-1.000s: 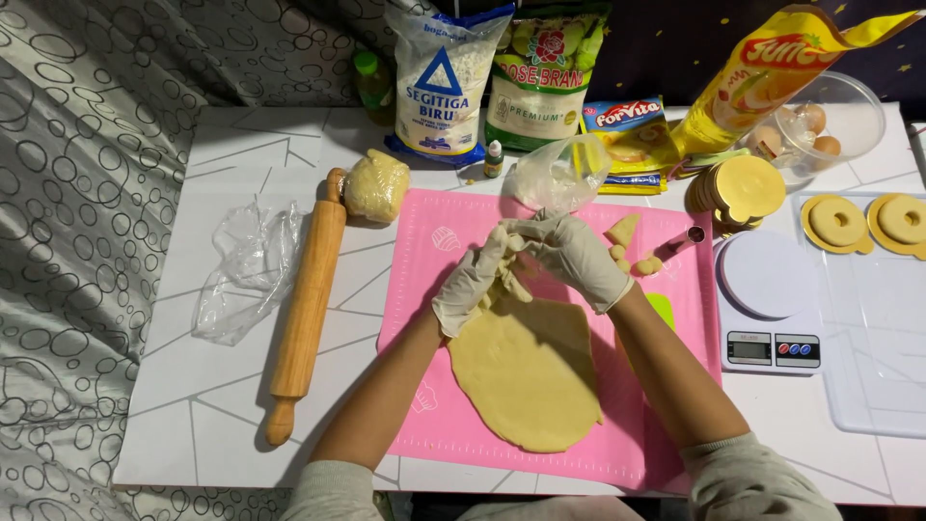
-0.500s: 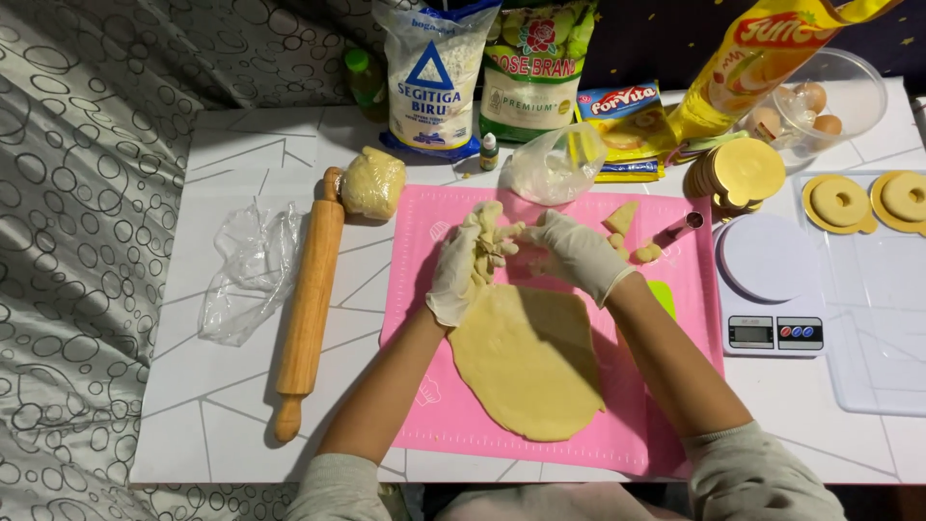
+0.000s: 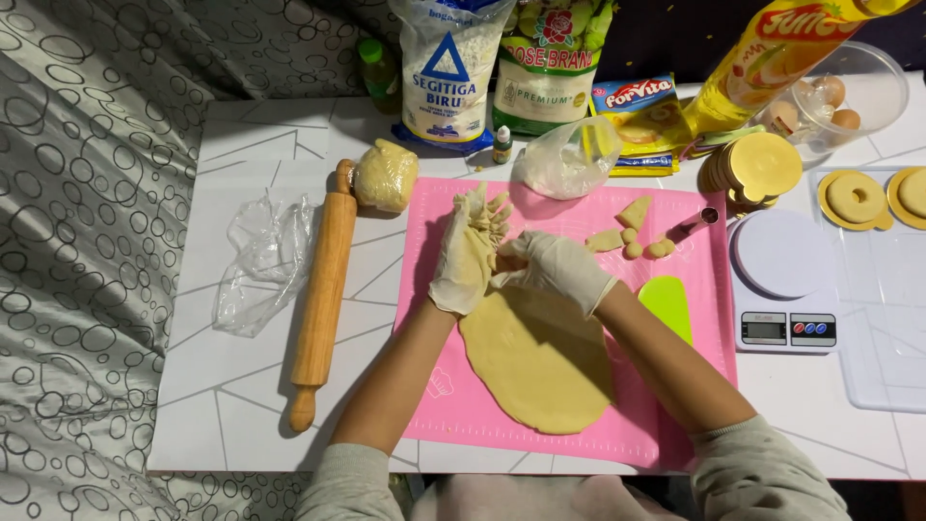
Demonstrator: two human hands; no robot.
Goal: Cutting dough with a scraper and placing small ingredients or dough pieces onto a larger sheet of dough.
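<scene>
Two gloved hands over a pink silicone mat (image 3: 424, 405) on a white table (image 3: 241, 415). Left hand (image 3: 465, 253) upright, fingers spread apart, sticky dough scraps on the fingertips (image 3: 490, 207). Right hand (image 3: 555, 268) beside it, fingers together, pinched at the left palm; whether dough is between them, cannot tell. Just below both hands, a rolled-out oval sheet of dough (image 3: 540, 357) flat on the mat. Small dough offcuts (image 3: 632, 236) on the mat's far right part, near a small metal cutter (image 3: 696, 222) and a green scraper (image 3: 667, 304). Left of the mat, a wooden rolling pin (image 3: 323, 289), a wrapped dough ball (image 3: 386, 176) at its far end, crumpled clear plastic (image 3: 258, 259) further left. Right of the mat, a digital kitchen scale (image 3: 783, 289).
</scene>
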